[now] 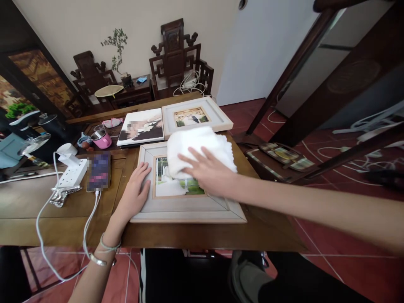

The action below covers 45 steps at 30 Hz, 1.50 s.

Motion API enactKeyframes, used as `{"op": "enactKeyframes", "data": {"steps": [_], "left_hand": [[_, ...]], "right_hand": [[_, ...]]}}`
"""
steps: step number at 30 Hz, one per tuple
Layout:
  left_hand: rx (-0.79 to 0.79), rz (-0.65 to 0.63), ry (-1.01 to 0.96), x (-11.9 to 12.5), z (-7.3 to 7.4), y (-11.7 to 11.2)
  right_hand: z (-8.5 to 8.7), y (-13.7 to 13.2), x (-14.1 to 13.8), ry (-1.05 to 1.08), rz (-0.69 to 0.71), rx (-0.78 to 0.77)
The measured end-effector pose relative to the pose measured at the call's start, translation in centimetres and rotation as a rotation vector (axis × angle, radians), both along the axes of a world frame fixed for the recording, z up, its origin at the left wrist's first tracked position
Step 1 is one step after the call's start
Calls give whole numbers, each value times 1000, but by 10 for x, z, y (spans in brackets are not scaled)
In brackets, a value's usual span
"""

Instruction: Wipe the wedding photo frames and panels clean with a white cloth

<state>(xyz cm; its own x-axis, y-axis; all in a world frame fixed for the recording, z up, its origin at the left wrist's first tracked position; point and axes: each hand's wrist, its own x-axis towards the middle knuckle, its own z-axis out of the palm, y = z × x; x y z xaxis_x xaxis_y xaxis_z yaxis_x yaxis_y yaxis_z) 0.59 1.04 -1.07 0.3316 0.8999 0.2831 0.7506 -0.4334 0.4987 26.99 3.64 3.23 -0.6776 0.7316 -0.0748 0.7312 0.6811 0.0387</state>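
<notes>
- Head view: pale grey-white wooden picture frame (186, 210) w/ a colour photo lies flat at the near edge of the brown wooden table (63, 219). Long axis runs L-R, parallel to that edge.
- White fluffy folded towel (202, 147) sits on the frame's upper right part, covering part of the photo.
- R hand (205, 170): palm down on the towel, fingers straight & spread, not gripping.
- L hand (135, 191): flat on the frame's left rail, fingers stretched out & close together, nothing grasped.
- Count: 2 framed photos (2nd white wooden frame (197, 115) lies behind, slightly turned), 1 unframed canvas print (142, 126) just beside it, 1 towel.
- Left of the near frame: 1 dark flat phone (99, 171) on a cable, 1 white power strip (72, 172), 1 pink cup (102, 139).
</notes>
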Motion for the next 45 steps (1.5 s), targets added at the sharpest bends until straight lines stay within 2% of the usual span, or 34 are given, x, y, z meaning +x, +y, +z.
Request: {"op": "enactKeyframes", "data": {"steps": [3, 6, 8, 11, 15, 17, 19, 21, 23, 27, 31, 34, 36, 39, 42, 45], "left_hand": [[0, -3, -11, 0, 0, 0], [4, 0, -19, 0, 0, 0], [10, 5, -18, 0, 0, 1], [17, 9, -10, 1, -1, 1], [22, 20, -5, 1, -2, 1], [28, 19, -2, 2, -2, 1], [32, 18, 1, 1, -3, 1], [29, 20, 6, 1, -3, 1], [23, 21, 14, 1, -3, 1], [16, 10, 24, 2, -2, 1], [4, 9, 20, 2, 0, 0], [-2, 8, 13, 2, 0, 1], [2, 7, 15, 2, -1, 1], [5, 10, 24, 1, -2, 1], [2, 18, 26, 1, -3, 1], [8, 7, 24, -1, -3, 1]], "right_hand": [[-4, 38, 3, 17, -75, 102], [0, 42, -4, -24, -104, 84], [4, 23, -12, -84, -117, 23], [15, -24, -24, -136, -125, -79], [33, -82, -35, -168, -32, -314], [39, -99, -38, -151, 23, -360], [39, -104, -39, -113, 80, -361], [32, -98, -38, -84, 117, -359], [19, -79, -34, -52, 120, -318], [-1, -20, -21, 50, 66, -59], [-4, 34, -18, 37, 28, 70], [-2, 42, -27, -17, -6, 72], [1, 29, -37, -59, -40, -23], [13, -13, -47, -89, -36, -195], [32, -62, -49, -82, 117, -381], [43, -93, -48, -25, 241, -437]]}}
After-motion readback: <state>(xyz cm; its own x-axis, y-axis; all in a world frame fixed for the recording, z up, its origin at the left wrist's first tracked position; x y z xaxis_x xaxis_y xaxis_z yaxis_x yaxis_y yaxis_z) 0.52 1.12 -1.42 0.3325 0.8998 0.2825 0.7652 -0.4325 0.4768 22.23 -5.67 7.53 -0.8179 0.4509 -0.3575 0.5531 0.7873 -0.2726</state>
